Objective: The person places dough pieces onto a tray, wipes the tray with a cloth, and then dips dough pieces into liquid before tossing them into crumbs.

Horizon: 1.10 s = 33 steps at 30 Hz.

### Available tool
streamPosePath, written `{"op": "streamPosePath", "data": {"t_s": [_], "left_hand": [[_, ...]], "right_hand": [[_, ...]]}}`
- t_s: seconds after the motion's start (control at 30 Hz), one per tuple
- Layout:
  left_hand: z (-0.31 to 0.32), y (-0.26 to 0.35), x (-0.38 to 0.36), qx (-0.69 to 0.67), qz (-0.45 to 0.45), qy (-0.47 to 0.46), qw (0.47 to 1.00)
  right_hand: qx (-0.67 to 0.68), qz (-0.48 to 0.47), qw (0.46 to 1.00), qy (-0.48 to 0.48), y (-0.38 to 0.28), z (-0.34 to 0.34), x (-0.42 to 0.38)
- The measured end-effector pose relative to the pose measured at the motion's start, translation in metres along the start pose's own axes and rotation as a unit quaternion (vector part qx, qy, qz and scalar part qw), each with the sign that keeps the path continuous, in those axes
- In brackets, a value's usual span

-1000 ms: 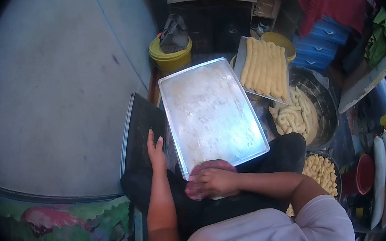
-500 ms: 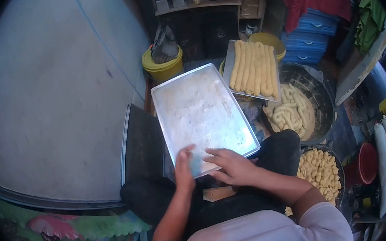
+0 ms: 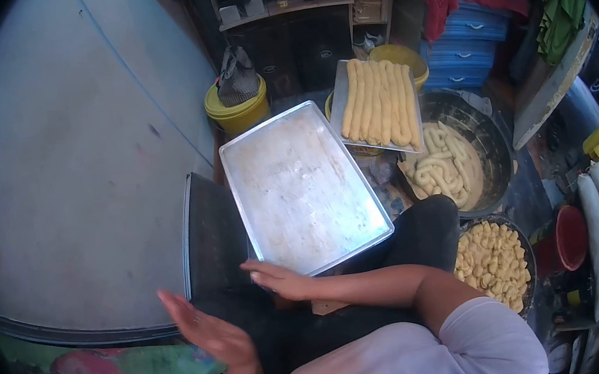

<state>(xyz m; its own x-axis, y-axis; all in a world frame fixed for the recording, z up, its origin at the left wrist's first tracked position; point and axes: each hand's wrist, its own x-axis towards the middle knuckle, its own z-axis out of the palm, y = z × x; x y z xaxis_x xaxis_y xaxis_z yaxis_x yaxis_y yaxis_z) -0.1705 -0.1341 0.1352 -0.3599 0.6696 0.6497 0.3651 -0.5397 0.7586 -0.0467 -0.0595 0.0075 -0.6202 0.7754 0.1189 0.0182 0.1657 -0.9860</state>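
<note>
A bare metal baking tray (image 3: 300, 194) lies tilted in front of me, its near edge by my lap. My right hand (image 3: 280, 279) is open, fingers stretched to the left, just off the tray's near left corner. Lower left of it, my left hand (image 3: 209, 334) is raised with its fingers straight and holds nothing. Beyond the tray on the right, long dough strips (image 3: 378, 102) lie side by side on a second tray (image 3: 342, 119).
A large black basin (image 3: 492, 134) with pale dough ropes (image 3: 442, 168) is at the right. Nearer me stands a basin of small dough pieces (image 3: 492, 262), beside a red bucket (image 3: 570, 239). A lidded yellow bucket (image 3: 237, 109) stands behind the tray, left of which rises a pale panel (image 3: 87, 180).
Both hands have come off the tray's near end and moved left and toward me, the left hand farther. The view has shifted slightly; the tray stays in place.
</note>
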Motion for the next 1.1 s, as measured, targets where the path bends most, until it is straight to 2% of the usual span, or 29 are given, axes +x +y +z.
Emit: {"op": "streamPosePath", "data": {"t_s": [0.03, 0.07, 0.1, 0.13, 0.17, 0.2, 0.23, 0.27, 0.3, 0.33, 0.37, 0.43, 0.47, 0.5, 0.53, 0.57, 0.6, 0.63, 0.67, 0.7, 0.77, 0.8, 0.83, 0.87, 0.93, 0.97, 1.0, 1.03, 1.1], "left_hand": [[0.006, -0.009, -0.011, 0.12, 0.204, -0.07, 0.969], [0.013, -0.022, -0.018, 0.232, 0.398, -0.136, 0.877], [0.018, -0.035, -0.021, 0.231, 0.399, -0.136, 0.877], [0.023, -0.051, -0.025, 0.204, 0.43, -0.168, 0.863], [0.026, -0.071, -0.027, 0.177, 0.461, -0.203, 0.846], [0.01, -0.107, -0.033, 0.358, 0.271, -0.224, 0.865], [-0.015, -0.139, -0.032, 0.514, 0.06, -0.231, 0.824], [-0.024, -0.141, -0.01, 0.466, -0.162, -0.265, 0.828], [-0.041, -0.176, -0.021, 0.329, -0.252, -0.131, 0.9], [-0.032, -0.165, -0.016, 0.118, -0.302, -0.074, 0.943], [-0.018, -0.147, -0.007, -0.097, -0.336, -0.012, 0.937], [0.017, -0.123, -0.01, -0.414, -0.407, -0.006, 0.814], [0.025, -0.115, -0.02, -0.617, -0.366, -0.22, 0.661], [0.034, -0.091, -0.011, -0.618, -0.366, -0.221, 0.66], [0.036, -0.067, 0.001, -0.634, -0.361, -0.163, 0.664], [0.038, -0.044, 0.013, -0.647, -0.354, -0.103, 0.667], [0.028, -0.042, 0.027, -0.579, -0.287, -0.094, 0.757], [0.025, -0.037, 0.033, -0.472, -0.188, -0.058, 0.86], [0.032, -0.038, 0.035, -0.293, -0.093, -0.042, 0.951], [0.043, -0.036, 0.034, -0.097, 0.002, -0.024, 0.995], [0.074, -0.059, 0.019, -0.045, -0.009, -0.13, 0.991], [0.093, -0.083, 0.001, -0.138, -0.139, -0.153, 0.969], [0.11, -0.112, -0.015, -0.229, -0.265, -0.172, 0.921], [0.119, -0.147, -0.025, -0.232, -0.265, -0.173, 0.92], [0.122, -0.192, -0.029, 0.059, -0.149, -0.291, 0.943], [0.117, -0.198, -0.033, 0.06, -0.153, -0.292, 0.942], [0.111, -0.187, -0.03, 0.263, -0.077, -0.374, 0.886], [0.107, -0.178, -0.024, 0.45, 0.003, -0.435, 0.78], [0.096, -0.18, -0.018, 0.453, -0.007, -0.447, 0.771]], "right_hand": [[0.254, 0.066, 0.965, -0.029, -0.013, 0.016, 0.01], [0.426, -0.271, 0.862, 0.04, -0.02, 0.069, 0.019], [0.53, -0.565, 0.624, 0.101, -0.025, 0.112, 0.021], [0.53, -0.565, 0.624, 0.102, -0.039, 0.098, 0.016], [0.541, -0.358, 0.76, 0.035, -0.058, 0.064, 0.012], [0.516, -0.128, 0.846, -0.036, -0.078, 0.02, 0.01], [0.457, 0.114, 0.876, -0.104, -0.092, -0.012, 0.009], [0.443, 0.032, 0.882, -0.158, -0.099, -0.028, 0.011], [0.353, -0.061, 0.925, -0.122, -0.125, -0.04, 0.002], [0.2, -0.149, 0.968, -0.039, -0.14, -0.043, -0.003], [0.039, -0.231, 0.971, 0.045, -0.145, -0.042, -0.006], [-0.116, -0.365, 0.915, 0.128, -0.111, -0.015, 0.002], [-0.262, -0.376, 0.887, 0.061, -0.097, -0.013, 0.003], [-0.326, -0.363, 0.872, 0.038, -0.063, -0.019, 0.009], [-0.388, -0.344, 0.855, 0.014, -0.03, -0.023, 0.009], [-0.451, -0.109, 0.886, 0.029, -0.052, -0.051, 0.005], [-0.541, -0.091, 0.829, 0.11, -0.018, -0.08, 0.011], [-0.533, 0.146, 0.822, 0.14, 0.015, -0.105, 0.006], [-0.488, 0.151, 0.821, 0.256, 0.015, -0.117, -0.005], [-0.489, 0.152, 0.821, 0.252, 0.011, -0.115, -0.006], [-0.382, -0.032, 0.886, 0.259, 0.005, -0.099, -0.011], [-0.348, -0.072, 0.912, 0.203, 0.001, -0.081, -0.013], [-0.308, 0.024, 0.946, 0.099, -0.011, -0.066, -0.008], [-0.35, 0.018, 0.934, 0.073, 0.01, -0.05, -0.021], [-0.389, 0.016, 0.92, 0.047, 0.031, -0.045, -0.039], [-0.423, 0.033, 0.905, 0.019, 0.031, -0.058, -0.054], [-0.456, 0.048, 0.888, -0.012, 0.026, -0.074, -0.07], [-0.46, 0.103, 0.881, 0.035, 0.018, -0.094, -0.085], [-0.578, 0.144, 0.786, 0.165, 0.043, -0.149, -0.122]]}}
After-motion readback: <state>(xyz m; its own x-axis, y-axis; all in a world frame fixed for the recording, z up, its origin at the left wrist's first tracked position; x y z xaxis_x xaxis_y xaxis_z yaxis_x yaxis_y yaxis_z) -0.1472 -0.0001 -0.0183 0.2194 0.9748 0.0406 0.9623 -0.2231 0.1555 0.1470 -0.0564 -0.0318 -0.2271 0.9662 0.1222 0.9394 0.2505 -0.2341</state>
